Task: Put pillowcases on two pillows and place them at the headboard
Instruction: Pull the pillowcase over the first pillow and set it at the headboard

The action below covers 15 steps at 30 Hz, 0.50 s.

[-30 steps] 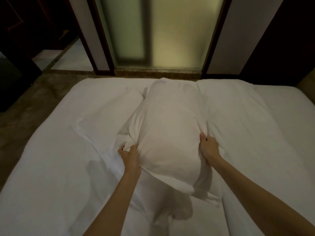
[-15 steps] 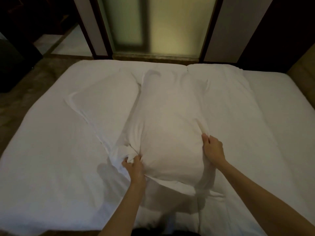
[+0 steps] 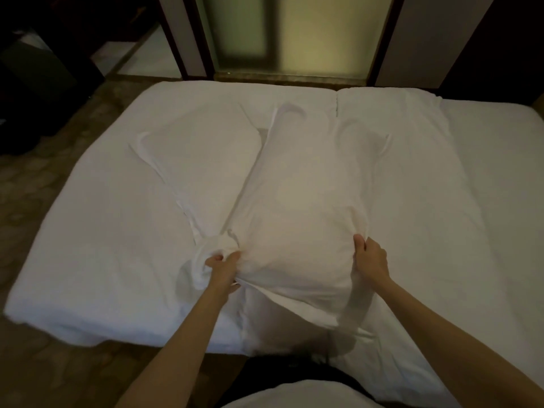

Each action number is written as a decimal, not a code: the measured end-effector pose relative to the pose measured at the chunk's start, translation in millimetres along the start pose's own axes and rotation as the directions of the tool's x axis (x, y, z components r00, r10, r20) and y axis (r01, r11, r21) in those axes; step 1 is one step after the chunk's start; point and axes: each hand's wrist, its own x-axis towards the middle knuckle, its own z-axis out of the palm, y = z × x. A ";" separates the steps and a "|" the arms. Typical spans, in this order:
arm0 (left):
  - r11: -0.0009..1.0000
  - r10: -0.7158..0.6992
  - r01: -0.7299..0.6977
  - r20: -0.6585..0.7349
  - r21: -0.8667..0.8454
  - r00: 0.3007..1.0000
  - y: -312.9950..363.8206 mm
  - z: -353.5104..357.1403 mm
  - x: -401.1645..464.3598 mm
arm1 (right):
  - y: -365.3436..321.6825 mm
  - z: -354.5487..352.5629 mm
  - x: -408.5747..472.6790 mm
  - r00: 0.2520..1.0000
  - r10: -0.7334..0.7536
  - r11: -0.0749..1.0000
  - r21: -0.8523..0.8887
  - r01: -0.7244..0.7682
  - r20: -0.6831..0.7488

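Observation:
A white pillow in its pillowcase point(image 3: 303, 195) lies lengthwise on the middle of the white bed point(image 3: 97, 231). My left hand point(image 3: 222, 267) grips a bunch of the case's cloth at the near left corner. My right hand point(image 3: 371, 257) pinches the case at the near right side. The open end of the case hangs loose over the bed's near edge. A second white pillow point(image 3: 200, 166) lies flat to the left, partly under the first one.
A folded white duvet point(image 3: 426, 178) covers the right half of the bed. Brown patterned floor point(image 3: 35, 178) runs along the left and near side. A frosted glass door point(image 3: 294, 33) stands beyond the far edge, with dark furniture point(image 3: 38, 81) at far left.
The pillow has come down flat onto the bed and slid toward me. Both hands have kept their grip and moved nearer. The camera has tilted further down.

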 end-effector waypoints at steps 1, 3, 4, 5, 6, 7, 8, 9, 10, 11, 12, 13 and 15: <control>0.993 -0.019 0.015 0.036 0.118 0.999 7.1 -6.5 0.4 | -0.4 0.5 1.0 1.000 0.005 1.000 0.011 -0.005 0.011; 0.914 -0.009 -0.027 0.087 0.404 0.996 23.0 -18.7 1.5 | -0.6 0.7 1.8 0.998 0.027 0.999 0.029 -0.028 0.053; 0.817 0.043 -0.086 0.088 0.571 0.995 34.5 -23.0 6.0 | -1.4 2.0 3.2 0.996 0.049 0.998 0.045 -0.052 0.077; 0.679 0.121 -0.136 0.072 0.722 0.990 45.2 -25.4 10.3 | -1.0 2.4 4.2 0.992 0.071 0.995 0.064 -0.078 0.100; 0.536 0.203 -0.154 0.051 0.830 0.978 55.7 -25.8 14.7 | -0.6 2.9 4.6 0.988 0.092 0.991 0.082 -0.102 0.121; 0.416 0.258 -0.159 0.052 0.895 0.965 68.4 -22.3 21.5 | -0.2 3.8 6.4 0.983 0.122 0.985 0.103 -0.137 0.134; 0.346 0.283 -0.166 0.065 0.924 0.957 79.0 -17.5 26.3 | 0.7 4.4 7.2 0.977 0.150 0.979 0.117 -0.168 0.149; 0.307 0.299 -0.183 0.088 0.934 0.950 88.1 -10.8 30.4 | 1.8 4.5 8.0 0.971 0.175 0.973 0.122 -0.196 0.163; 0.277 0.313 -0.216 0.125 0.936 0.942 97.0 -1.1 37.2 | 2.5 4.2 10.8 0.964 0.206 0.965 0.127 -0.228 0.167; 0.251 0.331 -0.257 0.167 0.933 0.929 103.5 7.9 42.8 | 2.5 3.8 13.4 0.956 0.238 0.956 0.135 -0.262 0.171; 0.229 0.350 -0.304 0.214 0.925 0.912 108.4 16.7 48.4 | 1.5 3.2 16.0 0.949 0.265 0.944 0.152 -0.292 0.173; 0.212 0.369 -0.357 0.264 0.910 0.891 113.9 26.7 55.1 | 0.5 2.7 19.3 0.941 0.293 0.930 0.178 -0.321 0.169; 0.220 0.396 -0.453 0.345 0.864 0.851 124.4 45.8 66.7 | -3.6 2.8 27.1 0.927 0.340 0.899 0.236 -0.369 0.155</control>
